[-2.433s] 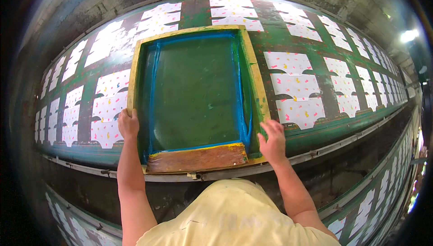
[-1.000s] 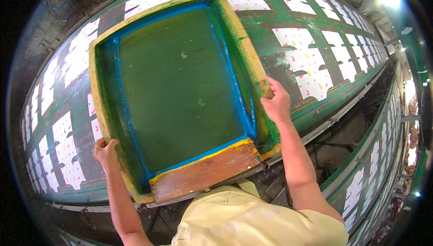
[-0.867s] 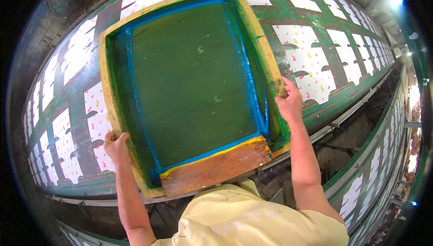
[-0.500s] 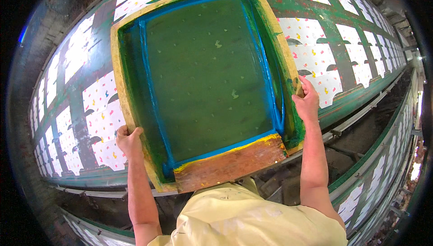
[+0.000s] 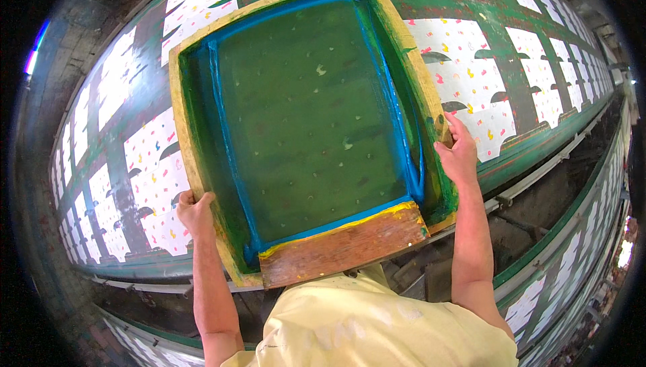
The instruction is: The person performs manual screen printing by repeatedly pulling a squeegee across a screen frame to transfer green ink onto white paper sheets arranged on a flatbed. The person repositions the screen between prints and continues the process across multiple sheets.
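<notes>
A large printing screen [image 5: 296, 104] with a wooden frame is held up in front of my body, above the long table. Its green mesh carries small pale marks and is bordered with blue along the inner edges. A brown wooden board [image 5: 343, 240], yellow along its upper edge, spans the near end. My left hand [image 5: 195, 213] grips the lower part of the left frame bar, thumb on top. My right hand [image 5: 457, 149] is closed round the right bar, a little higher up. The undersides of both hands' grips are hidden by the frame.
A long green table [image 5: 515, 91] runs from left to right beneath the screen. White cut fabric pieces [image 5: 464, 77] with small coloured prints lie on it in rows. A rail [image 5: 538, 178] follows its near edge. Behind me at the right stands another table with white pieces [image 5: 528, 310].
The view over the table has shifted slightly, so the fabric pieces sit differently around the screen. Both hands keep their hold on the frame.
</notes>
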`<state>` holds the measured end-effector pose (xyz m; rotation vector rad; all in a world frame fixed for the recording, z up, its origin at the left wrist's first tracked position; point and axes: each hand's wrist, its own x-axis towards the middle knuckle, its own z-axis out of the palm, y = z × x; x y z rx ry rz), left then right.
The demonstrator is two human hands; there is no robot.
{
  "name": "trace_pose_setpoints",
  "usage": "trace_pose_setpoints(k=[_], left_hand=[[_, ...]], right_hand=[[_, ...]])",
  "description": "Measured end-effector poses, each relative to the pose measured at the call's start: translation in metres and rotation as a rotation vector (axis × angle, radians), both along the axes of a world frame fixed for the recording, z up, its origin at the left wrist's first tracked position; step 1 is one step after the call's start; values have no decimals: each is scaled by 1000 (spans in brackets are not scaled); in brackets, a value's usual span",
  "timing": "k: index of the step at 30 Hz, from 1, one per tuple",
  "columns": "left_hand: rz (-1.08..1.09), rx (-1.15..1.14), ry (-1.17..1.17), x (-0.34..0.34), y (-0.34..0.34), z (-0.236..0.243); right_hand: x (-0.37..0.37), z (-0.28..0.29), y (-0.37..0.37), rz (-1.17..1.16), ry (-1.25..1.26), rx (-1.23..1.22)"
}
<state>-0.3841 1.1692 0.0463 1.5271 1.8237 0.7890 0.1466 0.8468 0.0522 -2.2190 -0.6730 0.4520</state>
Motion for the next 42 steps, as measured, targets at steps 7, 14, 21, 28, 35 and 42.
trace_pose_setpoints(k=[7, 14, 21, 28, 35, 42], left_hand=[[-233, 29, 228, -23, 7, -6], [-346, 131, 99, -36, 8, -22], [-304, 158, -27, -34, 3, -23], [-332, 250, -60, -34, 5, -29], [-346, 280, -105, -35, 10, -47], [-300, 260, -139, -32, 2, -35]], right_hand=[[-68, 53, -18, 426, -692, -149], [-211, 76, -43, 1125, -451, 4], [-264, 77, -8, 1006, -543, 19], [-260, 96, 21, 1021, -450, -252], [-285, 82, -24, 896, -489, -205], [-284, 49, -20, 862, -763, -26]])
